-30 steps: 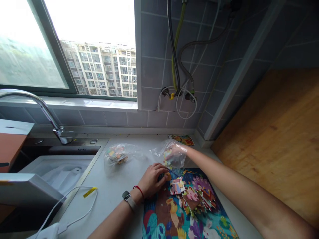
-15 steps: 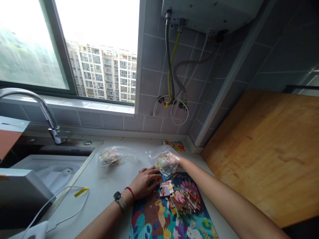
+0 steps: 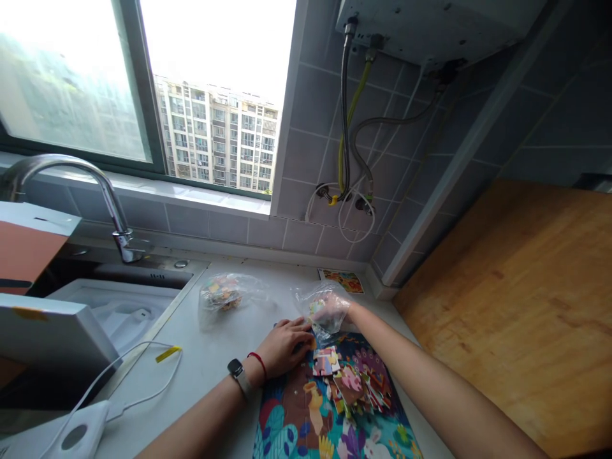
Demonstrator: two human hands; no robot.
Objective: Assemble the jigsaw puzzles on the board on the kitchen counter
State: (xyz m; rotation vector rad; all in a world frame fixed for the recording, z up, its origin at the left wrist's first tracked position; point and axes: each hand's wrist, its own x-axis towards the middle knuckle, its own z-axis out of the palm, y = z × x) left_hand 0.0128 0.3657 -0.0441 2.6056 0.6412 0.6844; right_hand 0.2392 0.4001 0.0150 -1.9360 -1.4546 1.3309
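Note:
My right hand is inside a clear plastic bag, its fingers around puzzle pieces seen through the film. My left hand rests at the upper left edge of a colourful picture sheet, fingers bent and close together; what they may hold is hidden. Loose puzzle pieces lie heaped on the sheet, below both hands. Another clear bag with puzzle pieces lies on the counter to the left.
A sink with a faucet is at the left, beside a white box. A white cable crosses the counter. A small picture card lies by the wall. A wooden board stands at right.
The view has shifted, so the scene sits further right in the picture. My right hand stays in the bag and my left hand stays at the sheet's edge.

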